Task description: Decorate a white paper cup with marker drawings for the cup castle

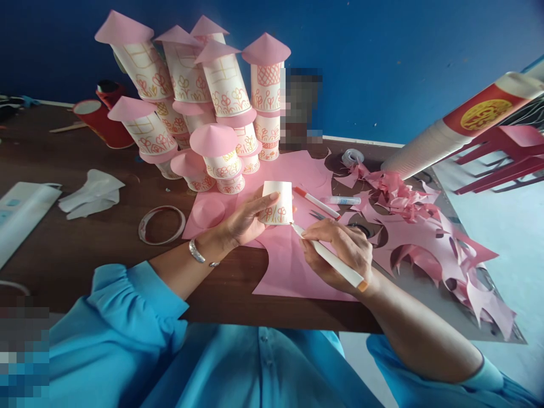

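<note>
Held in my left hand (249, 221) is a white paper cup (277, 204), upside down, with red and yellow flowers drawn near its rim. My right hand (340, 249) grips a white marker (335, 265) with an orange end. The marker's tip is at the cup's lower right edge; whether it touches cannot be made out. Below both hands lies a pink paper sheet (293, 272). A second marker, white and red (317, 203), rests on it beyond my right hand, close to scissors (317, 215) that are partly hidden.
Paper-cup towers (227, 85) with pink cone roofs stand at the back left. A tape roll (161, 225) and a crumpled white piece (93, 194) lie on the left. Pink scraps (416, 226) cover the right side, beside a long stack of cups (450, 130). A glue stick (344, 200) lies nearby.
</note>
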`<state>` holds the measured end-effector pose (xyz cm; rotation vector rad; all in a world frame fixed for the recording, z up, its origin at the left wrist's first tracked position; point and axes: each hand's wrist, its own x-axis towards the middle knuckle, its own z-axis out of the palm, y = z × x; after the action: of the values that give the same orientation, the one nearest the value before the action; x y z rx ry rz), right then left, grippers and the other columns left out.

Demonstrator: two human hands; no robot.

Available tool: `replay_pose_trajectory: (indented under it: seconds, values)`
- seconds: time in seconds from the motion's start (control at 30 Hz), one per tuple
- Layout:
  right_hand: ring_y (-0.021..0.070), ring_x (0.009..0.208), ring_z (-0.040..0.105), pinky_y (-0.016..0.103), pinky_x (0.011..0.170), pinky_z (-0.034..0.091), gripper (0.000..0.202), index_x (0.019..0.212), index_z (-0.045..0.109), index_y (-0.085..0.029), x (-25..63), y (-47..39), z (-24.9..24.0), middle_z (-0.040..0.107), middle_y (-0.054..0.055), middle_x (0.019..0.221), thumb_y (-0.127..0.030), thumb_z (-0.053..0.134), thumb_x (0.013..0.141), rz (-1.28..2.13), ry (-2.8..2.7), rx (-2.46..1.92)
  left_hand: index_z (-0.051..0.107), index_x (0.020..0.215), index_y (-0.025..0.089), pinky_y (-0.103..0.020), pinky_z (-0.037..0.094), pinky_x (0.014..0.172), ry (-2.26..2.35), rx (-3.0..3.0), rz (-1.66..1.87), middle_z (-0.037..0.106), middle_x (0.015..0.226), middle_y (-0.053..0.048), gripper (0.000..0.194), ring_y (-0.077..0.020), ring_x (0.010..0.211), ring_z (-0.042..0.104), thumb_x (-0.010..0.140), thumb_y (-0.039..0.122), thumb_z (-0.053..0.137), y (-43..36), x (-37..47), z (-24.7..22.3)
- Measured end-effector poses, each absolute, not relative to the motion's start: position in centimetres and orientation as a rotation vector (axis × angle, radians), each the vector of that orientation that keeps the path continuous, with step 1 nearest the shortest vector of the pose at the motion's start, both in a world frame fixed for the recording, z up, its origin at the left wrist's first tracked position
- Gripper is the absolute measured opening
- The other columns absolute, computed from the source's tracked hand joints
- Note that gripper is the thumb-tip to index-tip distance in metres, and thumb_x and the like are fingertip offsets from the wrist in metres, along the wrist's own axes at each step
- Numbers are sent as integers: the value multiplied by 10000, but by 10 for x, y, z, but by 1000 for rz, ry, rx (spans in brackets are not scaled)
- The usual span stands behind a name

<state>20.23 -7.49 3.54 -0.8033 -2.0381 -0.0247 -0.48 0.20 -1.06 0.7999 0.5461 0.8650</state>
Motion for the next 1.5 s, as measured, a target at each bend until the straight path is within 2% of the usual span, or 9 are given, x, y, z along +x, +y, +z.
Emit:
replay_pose_trajectory:
  seconds: [0.1, 0.23, 0.4, 0.77, 1.13, 1.37, 1.5]
  values:
    - [144, 638, 755, 249, 548, 592, 162, 1030, 623, -246, 202, -74, 35, 758, -29, 776, -95, 676, 1005, -26, -2036, -807, 774, 1169, 219, -351, 582, 823, 557, 784, 868, 775, 1026, -46, 530, -232, 961, 711, 787, 538, 955, 4, -5, -11]
    - [151, 651, 758, 259, 559, 592, 190, 1032, 628, -246, 202, -74, 35, 761, -25, 782, -71, 685, 984, -15, -2042, -808, 786, 1164, 212, -379, 580, 888, 539, 802, 865, 781, 1084, -80, 498, -270, 1055, 714, 828, 554, 920, 4, -5, -10]
    - [155, 660, 760, 262, 562, 579, 212, 1039, 632, -247, 202, -74, 34, 763, -28, 790, -58, 697, 969, 0, -2041, -810, 776, 1182, 191, -373, 569, 863, 503, 812, 849, 786, 1064, -91, 514, -294, 1093, 726, 850, 563, 903, 3, -5, -10]
    - [155, 673, 774, 257, 578, 609, 179, 1035, 629, -249, 202, -73, 33, 777, -25, 801, -86, 689, 991, -23, -2039, -813, 760, 1215, 186, -383, 585, 903, 485, 828, 832, 801, 1175, -121, 512, -321, 1207, 722, 881, 556, 875, 4, -4, -13]
    - [161, 679, 777, 263, 580, 619, 208, 1052, 631, -259, 203, -72, 33, 785, -27, 814, -75, 694, 979, -13, -2041, -844, 767, 1178, 192, -360, 584, 896, 491, 826, 837, 796, 1178, -112, 470, -299, 1186, 726, 883, 541, 877, 2, -4, -8]
    - [150, 664, 763, 252, 565, 593, 193, 1020, 622, -259, 202, -72, 32, 769, -33, 800, -75, 670, 989, 19, -2036, -850, 791, 1169, 194, -372, 578, 883, 469, 828, 825, 785, 1078, -96, 465, -263, 1021, 725, 878, 547, 874, 4, -3, -12]
    - [142, 618, 740, 251, 540, 565, 189, 970, 607, -256, 202, -73, 33, 740, -45, 748, -73, 654, 968, 68, -2040, -877, 792, 1244, 201, -353, 578, 880, 453, 812, 835, 775, 1075, -88, 511, -239, 992, 708, 870, 535, 893, 4, -3, -13]
